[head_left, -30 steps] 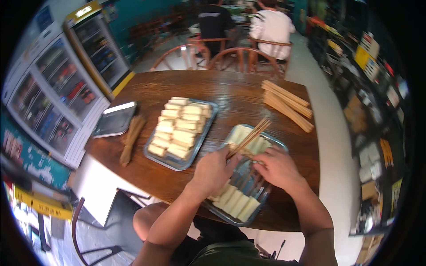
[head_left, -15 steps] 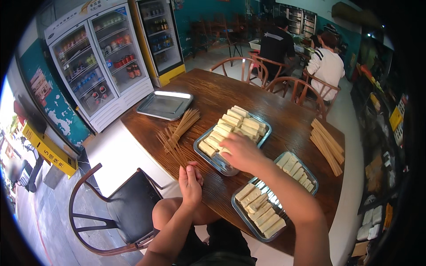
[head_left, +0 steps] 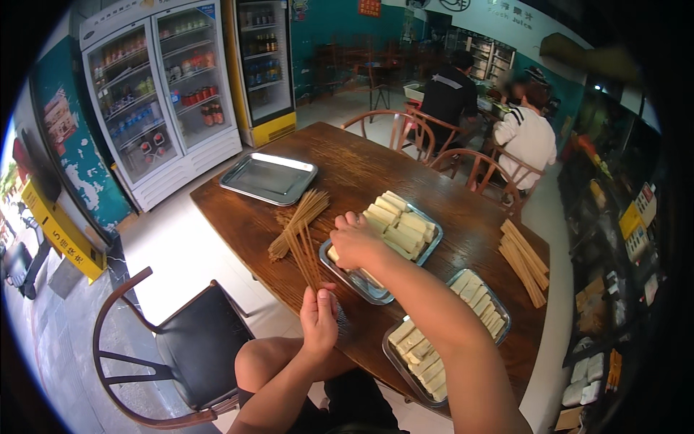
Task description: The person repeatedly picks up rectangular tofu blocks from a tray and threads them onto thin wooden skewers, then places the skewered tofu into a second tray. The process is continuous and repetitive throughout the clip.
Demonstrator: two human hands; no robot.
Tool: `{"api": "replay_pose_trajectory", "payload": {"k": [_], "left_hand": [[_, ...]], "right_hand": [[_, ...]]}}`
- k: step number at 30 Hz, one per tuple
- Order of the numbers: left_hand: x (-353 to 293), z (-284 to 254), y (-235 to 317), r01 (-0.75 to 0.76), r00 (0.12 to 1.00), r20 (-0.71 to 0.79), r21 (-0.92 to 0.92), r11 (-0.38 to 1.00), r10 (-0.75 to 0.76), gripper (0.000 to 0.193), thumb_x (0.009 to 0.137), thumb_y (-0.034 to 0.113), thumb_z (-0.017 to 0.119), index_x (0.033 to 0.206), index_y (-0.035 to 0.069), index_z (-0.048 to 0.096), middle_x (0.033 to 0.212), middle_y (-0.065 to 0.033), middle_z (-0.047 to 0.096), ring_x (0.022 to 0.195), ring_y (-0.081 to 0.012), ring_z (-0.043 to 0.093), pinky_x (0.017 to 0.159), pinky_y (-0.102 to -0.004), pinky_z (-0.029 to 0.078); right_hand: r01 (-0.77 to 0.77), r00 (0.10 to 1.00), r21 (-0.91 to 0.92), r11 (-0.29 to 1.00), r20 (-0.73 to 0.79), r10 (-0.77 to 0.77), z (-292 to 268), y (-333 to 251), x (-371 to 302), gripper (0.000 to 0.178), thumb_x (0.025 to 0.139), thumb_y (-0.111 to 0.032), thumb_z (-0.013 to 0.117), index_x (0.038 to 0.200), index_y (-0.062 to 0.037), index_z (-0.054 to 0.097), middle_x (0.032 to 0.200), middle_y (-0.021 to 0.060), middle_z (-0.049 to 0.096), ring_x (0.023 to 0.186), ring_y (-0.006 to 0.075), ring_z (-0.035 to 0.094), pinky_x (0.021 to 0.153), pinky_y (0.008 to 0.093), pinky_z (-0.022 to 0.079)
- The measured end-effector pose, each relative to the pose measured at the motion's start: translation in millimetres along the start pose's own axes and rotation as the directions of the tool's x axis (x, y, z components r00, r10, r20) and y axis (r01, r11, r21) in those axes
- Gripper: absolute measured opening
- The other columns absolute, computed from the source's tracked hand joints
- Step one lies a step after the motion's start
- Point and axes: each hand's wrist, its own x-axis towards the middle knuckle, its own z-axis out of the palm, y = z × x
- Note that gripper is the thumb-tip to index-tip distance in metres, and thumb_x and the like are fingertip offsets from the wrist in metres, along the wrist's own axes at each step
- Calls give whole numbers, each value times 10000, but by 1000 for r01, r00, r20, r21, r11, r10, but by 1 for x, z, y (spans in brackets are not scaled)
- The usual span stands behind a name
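Note:
My left hand (head_left: 319, 316) is closed around the lower ends of several thin wooden skewers (head_left: 306, 259), which fan out upward over the table. They overlap a larger bundle of skewers (head_left: 318, 205) lying on the wood. Pale yellow rolls (head_left: 405, 233), perhaps of bean curd, fill a metal tray (head_left: 381, 297) in rows. Over that tray's left part is my right hand (head_left: 355, 242), its fingers curled down among the rolls; the fingertips and whatever they grip are hidden. Under my right forearm a second metal tray (head_left: 506, 327) holds more pale rolls (head_left: 418, 349).
A bare metal tray (head_left: 267, 179) sits at the table's far left. Flat tan sticks (head_left: 523, 262) lie near the right edge of the wooden table (head_left: 463, 239). A black-seated chair (head_left: 204, 346) stands at left, drink fridges (head_left: 163, 94) behind. Two people sit farther back.
My right hand has shifted left across the rolls toward the tray's left end. My left hand still grips skewers, now raised more upright. The whole view has turned slightly.

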Motion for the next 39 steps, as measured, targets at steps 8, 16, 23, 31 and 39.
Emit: {"api": "replay_pose_trajectory", "payload": {"k": [8, 16, 23, 31, 39], "left_hand": [[-2, 2, 3, -2, 1000, -5, 9, 1000, 2, 216, 1095, 222, 420, 1108, 52, 553, 719, 35, 444, 607, -51, 380, 541, -204, 320], [0, 2, -4, -93, 995, -44, 38, 995, 94, 119, 1075, 226, 449, 1118, 119, 478, 705, 19, 476, 579, -57, 394, 502, -198, 308], [1, 1, 6, 11, 1000, 12, 16, 1000, -11, 74, 1030, 138, 521, 1089, 113, 483, 757, -79, 637, 515, -66, 414, 468, -191, 309], [-19, 15, 61, 299, 933, 175, 101, 949, -313, 127, 984, 71, 593, 1104, 56, 553, 786, -75, 678, 581, -70, 525, 518, -200, 386], [-51, 55, 82, 301, 768, 418, 434, 849, -485, 168, 986, 59, 576, 1138, -12, 589, 756, -19, 590, 691, -97, 597, 649, -244, 481]], "right_hand": [[51, 993, 41, 998, -113, -46, 17, -5, 1, 273, 792, -127, 708, 1060, -82, 686, 1177, 95, 628, 1175, 286, 502, 1005, 431, 387], [-43, 985, 221, 974, -156, 79, 31, -8, -6, 279, 767, -56, 683, 1042, -80, 643, 1063, 88, 714, 1094, 287, 583, 953, 432, 394], [-44, 980, 379, 924, -163, 113, 18, 0, -30, 248, 773, -148, 765, 1013, -114, 713, 1042, 74, 720, 993, 280, 645, 870, 402, 478], [198, 921, 889, -412, -26, 388, -9, 57, -125, 387, 911, -118, 708, 1229, 61, 579, 1073, 108, 664, 1004, 219, 663, 866, 360, 575], [279, 786, 691, -666, 234, 572, 21, 94, -249, 288, 981, -202, 658, 1169, 6, 595, 1173, 132, 643, 1065, 260, 650, 934, 417, 580]]}}
